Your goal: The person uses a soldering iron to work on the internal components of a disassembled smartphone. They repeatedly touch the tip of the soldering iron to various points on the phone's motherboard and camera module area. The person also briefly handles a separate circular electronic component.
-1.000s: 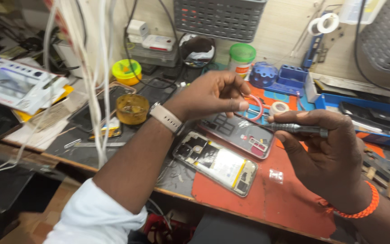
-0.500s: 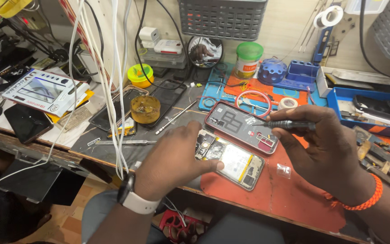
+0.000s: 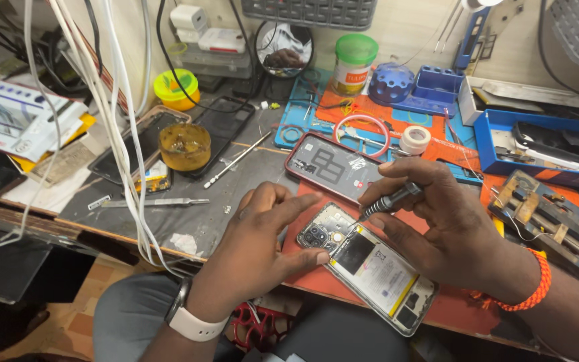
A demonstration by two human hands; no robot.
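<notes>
My right hand (image 3: 450,228) is pinching a thin knurled metal screwdriver (image 3: 389,201), tip down on the opened phone (image 3: 370,268) just under it, a flat slab with bare glossy guts and a white battery. My left hand (image 3: 263,241) is half spread, thumb touching the phone's camera corner. A dark red back cover (image 3: 330,166) lies just beyond my fingers.
</notes>
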